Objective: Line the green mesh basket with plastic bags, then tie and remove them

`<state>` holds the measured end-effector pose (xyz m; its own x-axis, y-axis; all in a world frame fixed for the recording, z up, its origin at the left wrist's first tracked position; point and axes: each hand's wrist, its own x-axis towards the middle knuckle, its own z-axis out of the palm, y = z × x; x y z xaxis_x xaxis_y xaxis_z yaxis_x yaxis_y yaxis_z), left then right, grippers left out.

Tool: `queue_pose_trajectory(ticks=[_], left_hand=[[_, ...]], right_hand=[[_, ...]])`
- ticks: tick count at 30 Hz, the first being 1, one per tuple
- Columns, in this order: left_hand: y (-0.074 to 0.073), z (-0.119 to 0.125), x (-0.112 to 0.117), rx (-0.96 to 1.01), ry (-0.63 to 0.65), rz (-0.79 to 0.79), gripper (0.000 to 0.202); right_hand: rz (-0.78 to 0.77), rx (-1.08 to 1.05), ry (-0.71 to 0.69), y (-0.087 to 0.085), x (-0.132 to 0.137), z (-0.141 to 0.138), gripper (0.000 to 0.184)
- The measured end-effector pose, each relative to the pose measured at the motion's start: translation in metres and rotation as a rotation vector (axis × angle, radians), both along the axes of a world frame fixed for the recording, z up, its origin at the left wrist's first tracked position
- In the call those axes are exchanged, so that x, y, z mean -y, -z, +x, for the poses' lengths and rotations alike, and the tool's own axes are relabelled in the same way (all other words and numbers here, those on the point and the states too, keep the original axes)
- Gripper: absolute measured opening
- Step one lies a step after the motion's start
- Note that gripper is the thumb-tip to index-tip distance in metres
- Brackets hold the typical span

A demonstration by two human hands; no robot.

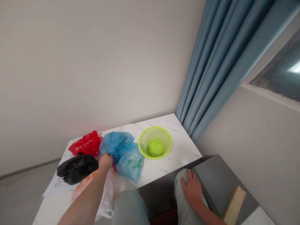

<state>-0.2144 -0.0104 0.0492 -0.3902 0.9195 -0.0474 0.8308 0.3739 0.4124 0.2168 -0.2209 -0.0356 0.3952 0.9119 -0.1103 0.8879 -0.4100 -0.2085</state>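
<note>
My left hand (106, 160) reaches over the table and is closed at the gathered middle of a blue plastic bag (130, 161). The bag is crumpled and see-through, with something green showing faintly at its right side. My left fingertips are partly hidden by the hand itself. Behind my left forearm lies a white plastic bag (106, 193) with orange print. A black plastic bag (78, 168) is left of that hand, and a red plastic bag (87, 143) sits behind the black one. My right hand (192, 187) rests on my knee, fingers apart, holding nothing.
A lime green plastic basket (155, 142) stands on the white marbled table (179, 137), right of the blue bag. A wooden block (234, 204) lies on a dark grey surface (217, 175) at the right. Blue curtains (211, 68) hang by the window.
</note>
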Motion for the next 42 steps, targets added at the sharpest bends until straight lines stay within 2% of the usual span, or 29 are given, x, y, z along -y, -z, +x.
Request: queue_pose_trajectory(ticks=[2,4,7,9,11,14,16,17,19,21,23,25,26,28,31,35,38,42], left_hand=[[-0.009,-0.007,-0.015,0.03,-0.076,0.06,0.037],[-0.026,-0.014,-0.03,0.065,-0.131,0.15,0.037],[-0.068,-0.014,-0.041,0.204,-0.12,0.315,0.034],[-0.105,-0.003,-0.033,0.558,-0.081,0.483,0.03],[-0.144,0.015,-0.012,0.832,-0.032,0.533,0.033],[-0.197,0.05,0.041,1.078,0.018,0.457,0.036],[-0.218,0.073,0.082,1.131,0.049,0.338,0.034],[-0.224,0.085,0.102,1.165,0.071,0.284,0.035],[-0.225,0.108,0.139,1.265,0.045,0.208,0.036],[-0.217,0.131,0.171,1.357,0.039,0.137,0.036],[-0.205,0.154,0.197,1.388,0.049,0.129,0.036],[-0.192,0.174,0.218,1.378,0.066,0.16,0.035],[-0.187,0.183,0.228,1.362,0.071,0.171,0.036],[-0.176,0.196,0.244,1.321,0.086,0.174,0.038],[-0.163,0.208,0.263,1.3,0.136,0.16,0.033],[-0.146,0.214,0.283,1.279,0.326,0.062,0.036],[-0.132,0.214,0.294,1.105,0.437,0.016,0.042],[-0.116,0.205,0.298,0.83,0.398,0.052,0.042]], right_hand=[[0.007,0.008,-0.012,-0.001,-0.001,-0.005,0.056],[0.017,0.01,-0.026,-0.002,-0.002,-0.009,0.056],[0.029,0.004,-0.042,0.0,0.001,-0.011,0.057],[0.038,-0.014,-0.044,0.003,0.004,-0.009,0.057],[0.052,-0.053,-0.035,0.004,0.007,-0.005,0.057],[0.099,-0.184,0.019,-0.007,0.008,0.002,0.058],[0.18,-0.353,0.031,-0.032,0.01,0.001,0.055],[0.232,-0.473,-0.008,-0.052,0.012,-0.003,0.052],[0.311,-0.743,-0.104,-0.104,0.021,-0.018,0.043],[0.335,-0.933,-0.291,-0.163,0.036,-0.039,0.035],[0.375,-1.038,-0.404,-0.215,0.053,-0.063,0.029],[0.34,-1.106,-0.458,-0.249,0.067,-0.081,0.025],[0.32,-1.143,-0.457,-0.257,0.072,-0.088,0.026],[0.267,-1.227,-0.398,-0.258,0.079,-0.094,0.025],[0.247,-1.365,-0.295,-0.24,0.082,-0.09,0.02],[0.224,-1.364,-0.206,-0.218,0.083,-0.076,0.019],[0.22,-1.295,-0.144,-0.207,0.087,-0.067,0.017],[0.328,-1.23,-0.012,-0.197,0.089,-0.055,0.012]])
